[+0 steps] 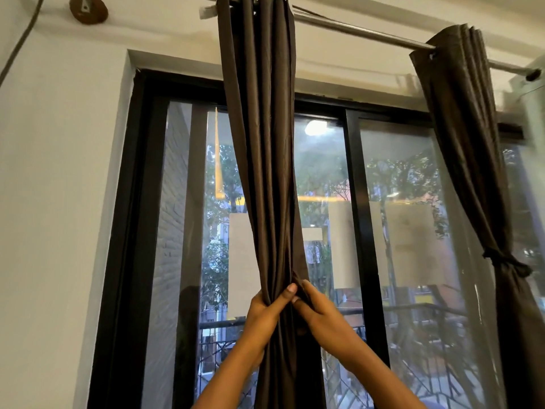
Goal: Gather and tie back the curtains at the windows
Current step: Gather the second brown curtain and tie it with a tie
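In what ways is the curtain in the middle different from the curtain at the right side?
The middle curtain has no tie around it; the left hand and right hand squeeze it together. The right curtain is already bound by a dark tie, and no hand touches it. The middle curtain hangs in front of the window glass; the right curtain hangs near the window's right edge. Both are dark brown, bunched into folds, on the same metal rod.

I am in a room of a home, likely an upper floor: dark brown curtains (262, 143) hang from a metal rod (368, 31) over a black-framed sliding window (358, 202), white painted walls (59, 172) surround it, and a balcony railing (413, 320) and trees show outside.
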